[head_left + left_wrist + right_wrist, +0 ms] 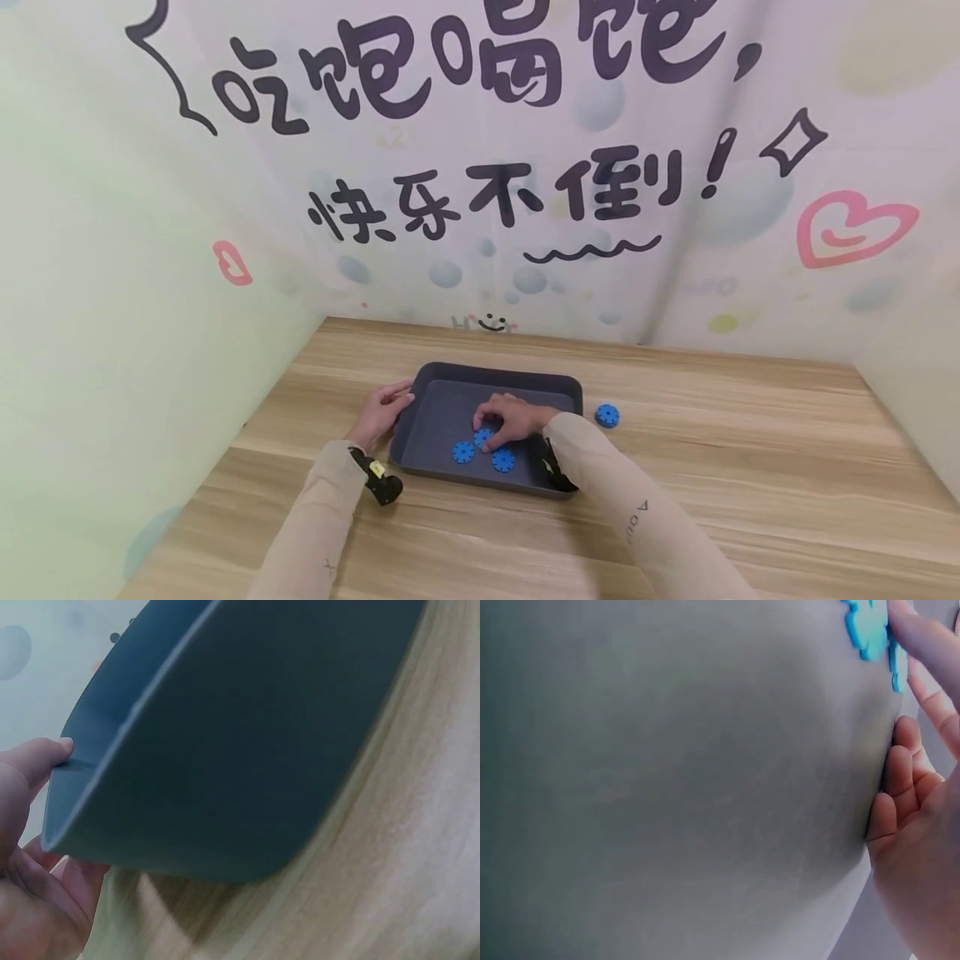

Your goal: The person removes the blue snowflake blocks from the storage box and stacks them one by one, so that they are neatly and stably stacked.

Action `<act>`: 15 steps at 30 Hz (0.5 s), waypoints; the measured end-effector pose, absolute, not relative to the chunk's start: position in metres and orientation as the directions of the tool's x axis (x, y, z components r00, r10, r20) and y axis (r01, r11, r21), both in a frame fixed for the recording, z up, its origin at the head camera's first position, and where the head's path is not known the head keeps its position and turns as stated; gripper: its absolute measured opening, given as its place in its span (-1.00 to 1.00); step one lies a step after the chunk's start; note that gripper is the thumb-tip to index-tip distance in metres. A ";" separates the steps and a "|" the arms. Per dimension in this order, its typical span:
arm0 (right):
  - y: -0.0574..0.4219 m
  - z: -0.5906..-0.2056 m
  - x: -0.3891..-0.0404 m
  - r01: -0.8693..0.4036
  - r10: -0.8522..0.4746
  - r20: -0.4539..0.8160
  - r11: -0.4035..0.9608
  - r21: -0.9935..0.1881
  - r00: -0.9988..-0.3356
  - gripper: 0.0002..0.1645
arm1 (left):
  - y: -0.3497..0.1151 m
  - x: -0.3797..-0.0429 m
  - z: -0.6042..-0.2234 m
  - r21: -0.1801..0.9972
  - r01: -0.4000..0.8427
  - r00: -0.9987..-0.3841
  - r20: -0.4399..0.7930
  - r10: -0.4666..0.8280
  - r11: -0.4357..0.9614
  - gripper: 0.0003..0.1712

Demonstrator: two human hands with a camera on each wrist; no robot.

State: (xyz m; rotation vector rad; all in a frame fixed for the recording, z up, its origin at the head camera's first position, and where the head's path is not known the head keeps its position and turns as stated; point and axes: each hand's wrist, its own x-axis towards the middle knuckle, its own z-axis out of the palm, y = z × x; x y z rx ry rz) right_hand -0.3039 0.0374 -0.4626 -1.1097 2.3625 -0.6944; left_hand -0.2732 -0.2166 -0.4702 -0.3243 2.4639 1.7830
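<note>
A dark grey rectangular tray (438, 417) lies on the table. My left hand (380, 412) grips its left wall, thumb over the rim (135, 720) and fingers outside. Inside the tray, the thumb and forefinger of my right hand (517, 415) pinch a blue notched disc (482, 437) by its edges; its other fingers are curled near the tray floor. Two more blue discs lie flat close by, one to the left (462, 452) and one (503, 460) just below the thumb. In the right wrist view, blue pieces (868, 630) show only partly at the top edge.
Right of the tray, another blue notched piece (607, 415), thicker than the others, sits on the wooden table (720, 450). A printed cloth wall (450, 275) stands behind the table, with a pale wall (150, 333) at the left.
</note>
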 end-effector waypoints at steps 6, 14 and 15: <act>0.037 -0.466 -0.310 -0.510 -0.763 -0.127 0.536 -0.673 -0.634 -0.72 | -0.216 -0.273 -0.469 0.926 -0.218 -0.974 -0.188 -0.124 0.307 -0.57; 0.035 -0.471 -0.318 -0.433 -0.692 -0.122 0.569 -0.699 -0.711 -0.72 | -0.217 -0.273 -0.472 0.927 -0.216 -0.974 -0.185 -0.128 0.307 -0.57; 0.035 -0.470 -0.319 -0.423 -0.680 -0.127 0.578 -0.698 -0.722 -0.72 | -0.217 -0.273 -0.472 0.927 -0.217 -0.974 -0.186 -0.128 0.307 -0.57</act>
